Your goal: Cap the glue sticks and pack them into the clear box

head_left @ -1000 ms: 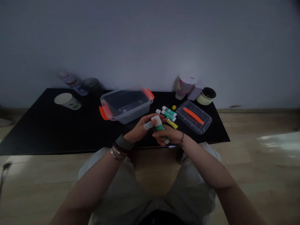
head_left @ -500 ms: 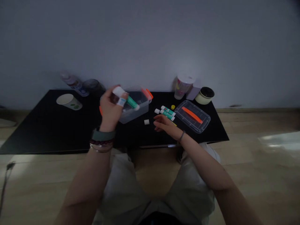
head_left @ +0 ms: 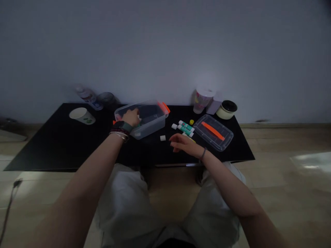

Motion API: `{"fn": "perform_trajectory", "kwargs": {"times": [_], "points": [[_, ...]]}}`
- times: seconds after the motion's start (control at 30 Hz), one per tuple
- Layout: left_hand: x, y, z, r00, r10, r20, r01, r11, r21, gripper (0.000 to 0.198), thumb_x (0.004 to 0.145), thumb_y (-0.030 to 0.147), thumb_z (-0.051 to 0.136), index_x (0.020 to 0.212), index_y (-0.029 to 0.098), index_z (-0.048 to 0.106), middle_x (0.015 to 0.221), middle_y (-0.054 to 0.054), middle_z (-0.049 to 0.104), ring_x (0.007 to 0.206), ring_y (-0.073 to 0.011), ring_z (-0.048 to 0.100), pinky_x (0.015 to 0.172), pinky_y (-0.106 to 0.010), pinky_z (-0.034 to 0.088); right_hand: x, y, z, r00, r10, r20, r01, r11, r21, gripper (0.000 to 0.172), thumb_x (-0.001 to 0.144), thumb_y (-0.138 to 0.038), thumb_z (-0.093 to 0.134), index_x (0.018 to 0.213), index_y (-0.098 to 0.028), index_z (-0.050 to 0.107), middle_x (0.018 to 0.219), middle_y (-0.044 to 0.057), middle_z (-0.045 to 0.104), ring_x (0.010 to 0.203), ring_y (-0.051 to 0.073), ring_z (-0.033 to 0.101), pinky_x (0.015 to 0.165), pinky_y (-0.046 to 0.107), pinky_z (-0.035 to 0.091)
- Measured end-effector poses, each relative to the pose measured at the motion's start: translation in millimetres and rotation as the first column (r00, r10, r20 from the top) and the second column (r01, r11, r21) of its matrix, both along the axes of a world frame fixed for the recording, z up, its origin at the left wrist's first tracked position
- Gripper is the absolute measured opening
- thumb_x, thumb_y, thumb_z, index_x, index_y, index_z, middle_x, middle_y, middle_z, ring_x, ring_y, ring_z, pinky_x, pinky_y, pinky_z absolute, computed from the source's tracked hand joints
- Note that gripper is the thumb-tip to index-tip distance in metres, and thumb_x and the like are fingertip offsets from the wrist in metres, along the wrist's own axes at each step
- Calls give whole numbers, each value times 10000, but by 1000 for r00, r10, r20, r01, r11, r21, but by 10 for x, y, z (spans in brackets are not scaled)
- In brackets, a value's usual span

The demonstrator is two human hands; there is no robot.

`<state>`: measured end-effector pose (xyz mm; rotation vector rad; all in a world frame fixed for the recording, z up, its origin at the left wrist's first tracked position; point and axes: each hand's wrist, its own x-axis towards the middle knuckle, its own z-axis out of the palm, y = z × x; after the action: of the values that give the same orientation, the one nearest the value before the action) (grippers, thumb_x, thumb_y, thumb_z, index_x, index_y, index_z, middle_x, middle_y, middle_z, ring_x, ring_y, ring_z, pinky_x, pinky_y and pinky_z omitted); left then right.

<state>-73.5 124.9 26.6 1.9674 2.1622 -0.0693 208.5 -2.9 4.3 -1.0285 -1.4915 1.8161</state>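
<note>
My left hand [head_left: 131,117] reaches down into a clear plastic box [head_left: 152,125] with orange latches. Its fingers are closed around a glue stick [head_left: 140,119], of which only a white bit and some green show; the box wall and fingers hide the rest. My right hand [head_left: 186,144] hovers low over the table's front, palm down, fingers loosely bent and apart with nothing in them. Just beyond it lie green-and-white glue sticks [head_left: 185,130], a yellow-ended one partly under the hand. A white cap [head_left: 162,138] stands left of its fingertips, and another white cap [head_left: 174,126] lies behind.
To the right lies the clear box lid [head_left: 224,139] with an orange handle. Behind are a yellow cap [head_left: 191,122], a patterned plastic cup [head_left: 201,101] and a cream pot [head_left: 226,110]. On the left, a paper cup [head_left: 84,116], a spray bottle [head_left: 89,97] and a dark container [head_left: 108,100].
My left hand has gone from above the box, where it held a green-and-white glue stick, down inside it. My right hand has stayed nearly in place. The view has shifted slightly.
</note>
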Motion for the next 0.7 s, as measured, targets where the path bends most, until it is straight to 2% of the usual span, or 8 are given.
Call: {"fn": "perform_trajectory", "kwargs": {"times": [0.17,0.3,0.53,0.7], "points": [[-33,102,-142,988,-35,-152,14,991,-133,383,839,236,678,1186,75,669,1183,-237,668,1081,-345,664,904,-409,506,58,-13,12,1000,14,-2,-14,1000,4,273,850,-352,719,1021,-195,575,876,-30,599,686,71,624,652,219,547],[-89,162,-206,974,-88,-208,47,980,-194,328,881,219,618,1131,19,690,1138,-264,693,1052,-365,673,870,-428,518,111,-35,26,999,42,-2,-42,999,6,280,851,-350,722,1027,-193,571,894,-25,594,699,76,624,671,236,556],[-112,222,-298,972,-131,-197,91,975,-200,295,853,151,651,1080,-34,680,942,-204,720,929,-272,672,830,-397,524,189,-54,43,999,48,-3,-48,999,-6,314,855,-364,719,1065,-199,553,905,-21,587,716,82,620,694,250,560],[-102,257,-342,972,-177,-152,148,972,-182,192,716,57,742,899,6,712,813,-134,711,888,-231,657,826,-337,518,223,-53,31,999,51,-5,-51,999,-6,320,850,-373,727,1056,-203,552,905,-22,579,722,85,621,702,253,561]]}}
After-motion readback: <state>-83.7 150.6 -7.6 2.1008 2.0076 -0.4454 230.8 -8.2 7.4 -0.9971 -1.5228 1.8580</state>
